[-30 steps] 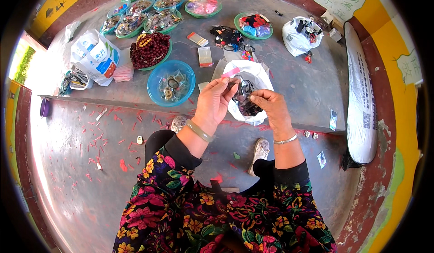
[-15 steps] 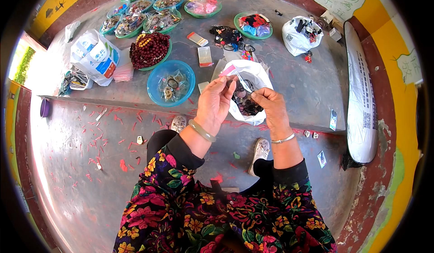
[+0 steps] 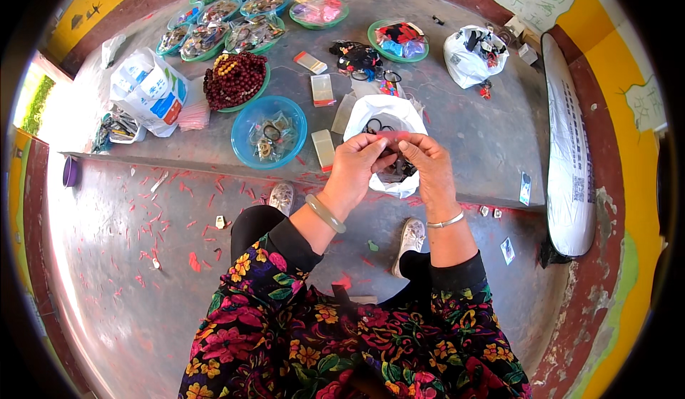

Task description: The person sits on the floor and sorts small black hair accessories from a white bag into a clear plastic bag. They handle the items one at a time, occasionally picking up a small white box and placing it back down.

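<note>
My left hand [image 3: 354,167] and my right hand [image 3: 427,165] meet above an open white plastic bag [image 3: 385,114] of dark rings on a grey ledge. Between the fingertips of both hands I pinch a small pink strip [image 3: 391,136]. A pale green bangle sits on my left wrist and a silver one on my right. A blue bowl [image 3: 270,131] with packaged rings stands to the left of my left hand.
Several green dishes [image 3: 235,7] of trinkets line the ledge's far side, with a dish of dark red beads [image 3: 235,79], a printed white bag [image 3: 150,89], another white bag [image 3: 471,57] and small flat packets [image 3: 323,89]. A long white board [image 3: 567,156] lies on the right. Red scraps litter the floor.
Both hands have lifted slightly from the white bag and drawn together; the dark item held a second ago is gone and a pink strip is now stretched between the fingertips.
</note>
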Demonstrator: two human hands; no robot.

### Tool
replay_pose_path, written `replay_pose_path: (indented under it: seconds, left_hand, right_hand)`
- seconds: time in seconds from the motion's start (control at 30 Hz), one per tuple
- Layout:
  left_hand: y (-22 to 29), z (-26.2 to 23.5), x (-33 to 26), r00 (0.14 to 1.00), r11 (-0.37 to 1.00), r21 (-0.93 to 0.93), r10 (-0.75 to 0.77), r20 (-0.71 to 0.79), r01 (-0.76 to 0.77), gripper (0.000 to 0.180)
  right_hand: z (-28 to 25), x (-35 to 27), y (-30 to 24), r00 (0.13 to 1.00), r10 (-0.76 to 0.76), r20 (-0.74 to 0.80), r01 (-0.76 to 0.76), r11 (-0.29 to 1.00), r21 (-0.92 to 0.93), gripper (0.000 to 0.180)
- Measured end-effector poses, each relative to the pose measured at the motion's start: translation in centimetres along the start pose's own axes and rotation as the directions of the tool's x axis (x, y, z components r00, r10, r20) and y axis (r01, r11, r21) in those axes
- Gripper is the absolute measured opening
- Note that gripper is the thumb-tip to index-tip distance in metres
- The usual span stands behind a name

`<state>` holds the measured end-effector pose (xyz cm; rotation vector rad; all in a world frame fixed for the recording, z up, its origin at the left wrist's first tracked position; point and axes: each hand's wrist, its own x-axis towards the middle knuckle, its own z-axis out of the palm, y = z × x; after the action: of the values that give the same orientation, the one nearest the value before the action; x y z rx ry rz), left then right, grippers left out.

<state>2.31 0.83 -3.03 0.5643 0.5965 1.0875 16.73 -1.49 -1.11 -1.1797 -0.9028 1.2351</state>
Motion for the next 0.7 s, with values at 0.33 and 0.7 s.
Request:
replay_pose_path:
  seconds: [0.33,0.7]
  left_hand:
    - [0.7,-0.2,-0.1,0.993,0.992,-0.083,-0.092,0.078,0.098,0.012]
    - [1.3,0.0,-0.1,0.983,0.99,-0.068,-0.111,0.145,0.121,0.016]
  right_hand:
    - [-0.6,0.3,0.2,0.993,0.121,0.016,-0.121,0.952,0.282,0.013]
    - [-0.4,0.0,0.0,0.989,0.146,-0.03,-0.126,0.927,0.353,0.014]
